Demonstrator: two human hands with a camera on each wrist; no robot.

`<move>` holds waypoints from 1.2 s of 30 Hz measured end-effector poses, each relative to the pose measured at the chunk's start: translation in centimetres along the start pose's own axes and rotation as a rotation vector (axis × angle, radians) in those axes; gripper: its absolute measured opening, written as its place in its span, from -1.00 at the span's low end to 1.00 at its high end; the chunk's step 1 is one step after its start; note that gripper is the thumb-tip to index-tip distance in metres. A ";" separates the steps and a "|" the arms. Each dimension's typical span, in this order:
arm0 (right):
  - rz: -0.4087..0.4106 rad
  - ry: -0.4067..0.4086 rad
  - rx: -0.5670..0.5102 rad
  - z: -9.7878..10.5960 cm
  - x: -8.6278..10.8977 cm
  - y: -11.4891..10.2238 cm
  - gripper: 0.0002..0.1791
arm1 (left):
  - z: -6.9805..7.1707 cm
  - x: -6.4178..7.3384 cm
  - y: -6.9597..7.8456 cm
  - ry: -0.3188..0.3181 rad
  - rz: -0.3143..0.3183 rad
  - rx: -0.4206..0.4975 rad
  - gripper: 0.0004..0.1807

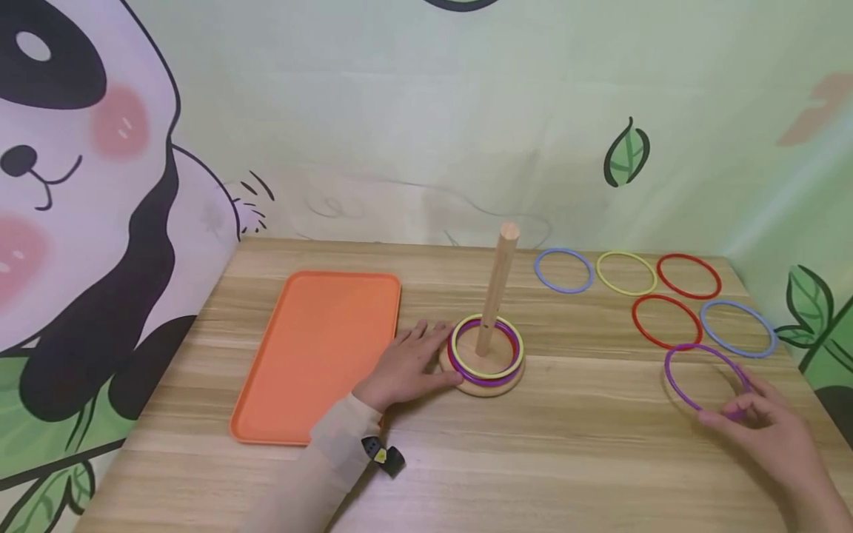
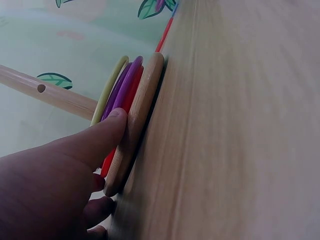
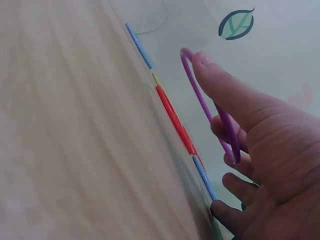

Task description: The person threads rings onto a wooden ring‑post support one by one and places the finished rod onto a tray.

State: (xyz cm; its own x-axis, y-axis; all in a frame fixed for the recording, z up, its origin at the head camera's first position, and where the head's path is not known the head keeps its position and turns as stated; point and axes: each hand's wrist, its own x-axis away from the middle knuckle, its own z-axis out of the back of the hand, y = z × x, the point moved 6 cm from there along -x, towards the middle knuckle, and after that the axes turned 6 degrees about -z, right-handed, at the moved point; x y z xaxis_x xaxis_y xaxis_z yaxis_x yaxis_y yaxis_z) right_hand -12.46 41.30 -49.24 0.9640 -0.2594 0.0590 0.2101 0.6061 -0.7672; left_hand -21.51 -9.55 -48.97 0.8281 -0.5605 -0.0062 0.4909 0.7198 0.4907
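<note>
On the right my right hand [image 1: 773, 429] pinches a purple ring [image 1: 673, 381] by its near side, between thumb and fingers. The right wrist view shows that purple ring [image 3: 200, 97] raised off the table. My left hand [image 1: 413, 366] touches the left side of a wooden peg stand [image 1: 494, 296], fingers spread along the round base. Around the peg lie a yellow ring [image 1: 520, 333], purple rings [image 2: 134, 77] and a red ring [image 1: 449, 359], stacked on the base. Seen from the left wrist, the thumb [image 2: 107, 132] rests against the stacked rings' edge.
An orange tray [image 1: 320, 348] lies left of the stand. At the back right several rings lie flat: a blue ring [image 1: 537, 275], a yellow ring [image 1: 600, 276], two red ones and another blue ring [image 1: 773, 340]. A printed backdrop [image 1: 400, 148] rises behind the wooden table [image 1: 533, 459].
</note>
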 end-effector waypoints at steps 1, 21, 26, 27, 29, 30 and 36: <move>0.010 0.009 0.005 0.0 0.0 -0.2 -0.51 | 0.0 0.0 0.0 -0.001 0.000 -0.001 0.01; 0.000 -0.002 -0.099 0.0 -1.1 -2.4 -0.48 | -0.1 0.0 -0.1 0.004 -0.004 0.005 0.01; 0.036 0.001 -0.077 0.4 -1.4 -3.3 -0.50 | -0.1 -0.1 -0.1 0.006 -0.008 -0.001 0.01; 0.042 0.000 -0.068 0.4 -1.5 -3.5 -0.50 | 0.0 -0.1 -0.1 0.007 -0.008 -0.002 0.01; 0.063 0.001 -0.057 0.5 -1.7 -4.0 -0.51 | 0.1 -0.1 -0.1 0.011 -0.009 -0.004 0.01; 0.074 -0.001 -0.057 0.5 -1.8 -4.2 -0.52 | 0.1 -0.1 -0.1 0.009 -0.008 -0.006 0.01; 0.109 -0.021 -0.060 0.3 -2.2 -5.3 -0.54 | 0.0 -0.1 -0.1 0.002 -0.004 -0.010 0.01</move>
State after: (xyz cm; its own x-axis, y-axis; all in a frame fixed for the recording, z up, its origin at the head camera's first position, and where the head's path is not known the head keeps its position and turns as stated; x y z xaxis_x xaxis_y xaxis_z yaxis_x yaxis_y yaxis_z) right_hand -15.66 38.93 -45.11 0.9840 -0.1779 -0.0136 0.0943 0.5835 -0.8066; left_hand -21.63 -9.57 -48.99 0.8266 -0.5627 -0.0105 0.4971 0.7214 0.4822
